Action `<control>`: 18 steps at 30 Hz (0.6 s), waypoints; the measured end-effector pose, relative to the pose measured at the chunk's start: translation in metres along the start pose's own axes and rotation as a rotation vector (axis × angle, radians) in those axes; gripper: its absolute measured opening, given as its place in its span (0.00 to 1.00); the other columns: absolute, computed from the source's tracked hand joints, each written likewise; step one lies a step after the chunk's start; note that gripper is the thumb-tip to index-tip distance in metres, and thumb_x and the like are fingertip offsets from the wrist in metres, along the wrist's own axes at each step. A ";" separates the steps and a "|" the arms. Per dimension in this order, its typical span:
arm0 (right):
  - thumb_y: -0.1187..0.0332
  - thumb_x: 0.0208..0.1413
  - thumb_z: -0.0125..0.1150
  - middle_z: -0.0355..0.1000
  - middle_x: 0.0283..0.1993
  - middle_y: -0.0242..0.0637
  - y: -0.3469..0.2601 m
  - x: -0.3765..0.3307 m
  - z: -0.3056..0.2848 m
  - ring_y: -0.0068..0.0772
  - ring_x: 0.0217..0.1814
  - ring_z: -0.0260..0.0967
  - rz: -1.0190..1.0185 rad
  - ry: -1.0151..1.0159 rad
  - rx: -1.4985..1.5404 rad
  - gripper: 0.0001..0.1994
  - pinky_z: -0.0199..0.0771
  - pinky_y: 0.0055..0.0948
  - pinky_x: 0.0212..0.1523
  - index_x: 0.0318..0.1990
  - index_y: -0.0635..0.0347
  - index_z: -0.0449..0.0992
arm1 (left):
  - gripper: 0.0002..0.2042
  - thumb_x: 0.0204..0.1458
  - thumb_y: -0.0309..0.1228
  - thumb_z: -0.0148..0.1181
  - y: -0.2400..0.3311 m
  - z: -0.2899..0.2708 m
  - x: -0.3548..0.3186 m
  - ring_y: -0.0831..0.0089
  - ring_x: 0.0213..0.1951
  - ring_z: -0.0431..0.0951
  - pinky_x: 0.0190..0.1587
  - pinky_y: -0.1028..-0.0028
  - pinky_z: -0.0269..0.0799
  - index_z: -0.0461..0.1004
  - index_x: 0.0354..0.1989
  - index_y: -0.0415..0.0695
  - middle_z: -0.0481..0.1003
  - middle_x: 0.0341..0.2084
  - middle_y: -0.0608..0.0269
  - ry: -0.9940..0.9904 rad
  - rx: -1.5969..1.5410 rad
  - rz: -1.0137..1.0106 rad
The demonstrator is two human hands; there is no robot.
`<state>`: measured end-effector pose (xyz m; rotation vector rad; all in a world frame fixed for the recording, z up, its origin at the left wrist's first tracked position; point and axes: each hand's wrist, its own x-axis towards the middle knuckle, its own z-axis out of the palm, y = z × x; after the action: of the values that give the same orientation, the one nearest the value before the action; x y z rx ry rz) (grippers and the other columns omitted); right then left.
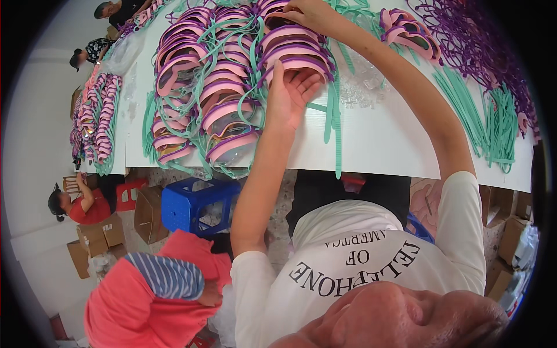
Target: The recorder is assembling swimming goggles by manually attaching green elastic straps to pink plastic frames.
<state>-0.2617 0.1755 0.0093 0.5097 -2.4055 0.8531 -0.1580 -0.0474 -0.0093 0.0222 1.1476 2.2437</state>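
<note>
the long white table (389, 139) is bearing nearly everything. on its near side, three long rows of nested swim goggles with pink skirts and purple frames are standing: a left row (181, 49), a middle row (223, 87) and a right row (293, 43). flat teal rubber straps are looping among the left and middle rows, so these are probably counting as further along. work remaining, by judgement: a tangle of thin purple plastic loops (476, 35) is lying at far right, and a bundle of loose teal straps (464, 107) is lying near it; overall share done: cannot tell. containers: a brown cardboard box (152, 214) is standing on the floor at left, contents not readable; another brown cardboard box (496, 206) is standing at right, contents also unclear. the left hand (295, 93) is lying palm up, fingers spread and loosely curled, against the right row's nearest goggles. the right hand (316, 14) is reaching over that row's farther goggles, fingers narrowed; grip: cannot tell. smallest: clear plastic pieces (362, 87) are lying scattered beside the row.
</note>
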 end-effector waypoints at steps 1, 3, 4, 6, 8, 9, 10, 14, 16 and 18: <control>0.56 0.60 0.63 0.80 0.41 0.46 0.004 0.006 0.006 0.52 0.43 0.77 0.047 -0.011 -0.107 0.16 0.75 0.46 0.46 0.49 0.55 0.84 | 0.30 0.67 0.58 0.47 -0.001 0.000 0.000 0.63 0.44 0.81 0.49 0.66 0.82 0.70 0.57 0.38 0.77 0.42 0.54 -0.014 -0.009 -0.011; 0.56 0.59 0.63 0.79 0.43 0.45 0.000 0.016 0.013 0.51 0.44 0.77 0.085 -0.024 -0.205 0.17 0.75 0.46 0.46 0.49 0.55 0.83 | 0.31 0.67 0.59 0.48 -0.003 -0.006 -0.001 0.62 0.47 0.80 0.52 0.63 0.80 0.70 0.57 0.38 0.77 0.45 0.53 -0.025 -0.003 -0.008; 0.56 0.59 0.63 0.79 0.42 0.46 -0.011 0.021 0.009 0.51 0.45 0.77 0.059 -0.060 -0.190 0.16 0.76 0.46 0.46 0.48 0.56 0.83 | 0.32 0.66 0.59 0.50 -0.001 -0.009 -0.003 0.61 0.50 0.80 0.55 0.61 0.78 0.71 0.57 0.38 0.76 0.47 0.53 -0.036 0.001 -0.006; 0.57 0.58 0.64 0.79 0.42 0.46 -0.024 0.022 0.006 0.51 0.45 0.77 0.033 -0.098 -0.181 0.16 0.76 0.45 0.47 0.47 0.57 0.83 | 0.32 0.66 0.59 0.50 -0.001 -0.011 -0.005 0.60 0.49 0.80 0.55 0.61 0.78 0.71 0.57 0.38 0.76 0.47 0.53 -0.031 -0.008 0.003; 0.61 0.57 0.63 0.78 0.36 0.45 -0.026 0.017 0.004 0.51 0.41 0.77 -0.164 0.031 -0.180 0.12 0.76 0.45 0.44 0.44 0.58 0.81 | 0.31 0.67 0.58 0.49 -0.003 -0.010 -0.006 0.60 0.49 0.80 0.55 0.61 0.79 0.70 0.57 0.37 0.76 0.47 0.52 -0.034 -0.021 -0.002; 0.61 0.57 0.63 0.78 0.36 0.45 -0.030 0.016 0.004 0.51 0.41 0.77 -0.163 0.028 -0.181 0.12 0.76 0.45 0.44 0.44 0.58 0.81 | 0.31 0.67 0.58 0.49 -0.004 -0.009 -0.007 0.60 0.49 0.80 0.55 0.61 0.79 0.70 0.57 0.37 0.76 0.47 0.52 -0.034 -0.023 -0.004; 0.63 0.56 0.63 0.76 0.34 0.46 -0.035 0.016 0.005 0.52 0.39 0.76 -0.268 0.051 -0.197 0.11 0.76 0.46 0.43 0.43 0.58 0.79 | 0.31 0.67 0.58 0.49 -0.005 -0.009 -0.009 0.60 0.49 0.80 0.54 0.61 0.79 0.70 0.58 0.37 0.76 0.47 0.52 -0.042 -0.025 0.006; 0.67 0.54 0.62 0.72 0.31 0.47 -0.079 0.013 0.003 0.52 0.35 0.75 -0.238 -0.266 -0.417 0.12 0.75 0.49 0.40 0.45 0.59 0.74 | 0.32 0.68 0.57 0.48 -0.003 -0.019 -0.014 0.60 0.49 0.79 0.54 0.61 0.79 0.69 0.59 0.36 0.76 0.47 0.51 -0.071 -0.017 0.039; 0.67 0.53 0.63 0.73 0.31 0.47 -0.070 0.011 0.003 0.51 0.36 0.76 -0.354 -0.130 -0.364 0.14 0.74 0.50 0.38 0.46 0.59 0.73 | 0.32 0.68 0.57 0.48 -0.005 -0.014 -0.013 0.60 0.49 0.79 0.54 0.62 0.80 0.69 0.59 0.36 0.76 0.48 0.51 -0.075 -0.017 0.038; 0.68 0.54 0.61 0.74 0.33 0.46 -0.055 0.026 0.010 0.50 0.36 0.76 -0.168 -0.251 -0.382 0.13 0.74 0.48 0.38 0.46 0.60 0.73 | 0.32 0.68 0.57 0.48 -0.006 -0.011 -0.013 0.60 0.49 0.79 0.54 0.62 0.80 0.69 0.59 0.36 0.76 0.48 0.50 -0.073 -0.017 0.042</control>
<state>-0.2583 0.1245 0.0434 0.6851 -2.6189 0.2570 -0.1473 -0.0596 -0.0178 0.1213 1.0985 2.2697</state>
